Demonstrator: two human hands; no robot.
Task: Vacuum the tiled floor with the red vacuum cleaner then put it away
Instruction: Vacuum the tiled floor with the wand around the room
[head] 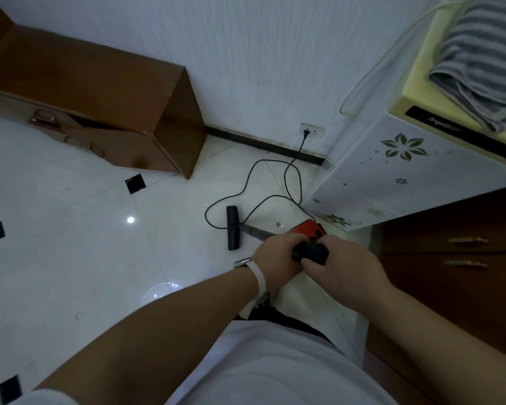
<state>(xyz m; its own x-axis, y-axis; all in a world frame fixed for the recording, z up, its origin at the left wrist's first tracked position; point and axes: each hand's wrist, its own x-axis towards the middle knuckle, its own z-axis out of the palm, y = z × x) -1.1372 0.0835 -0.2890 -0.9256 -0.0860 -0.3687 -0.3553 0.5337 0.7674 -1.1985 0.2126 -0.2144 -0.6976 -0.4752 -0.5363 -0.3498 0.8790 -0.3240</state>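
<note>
On the far left stands a brown cabinet [100,106]. One drawer [50,119] in it hangs a little open and crooked. It is too dark to see what is inside. The tiled floor [70,229] is white and shiny, with small black squares.

In the middle, the black floor head [232,228] lies flat on the tiles. A grey tube [257,231] runs from it up toward our hands. A black cord [247,182] loops loose on the floor around the head. It goes up to the wall socket [312,131], where it is plugged in.

Our left hand [275,257] has its fingers curled tight round the black handle [310,254]. The red vacuum cleaner [309,228] sits just past the handle, low over the floor, near the fridge. Our right hand [343,270] grips the same handle from the other side, with its fingers wrapped round it too.

We think the vacuum is small and hard and not too heavy. The tube looks stiff, so the handle is the best place to hold it. The cord is soft and floppy and could catch under the head.

On the right is a white fridge [392,171] with flowers on it. Its door is shut, so we cannot see inside. A striped towel [479,62] lies on top. Next to the fridge are brown drawers [450,258], both shut.
</note>
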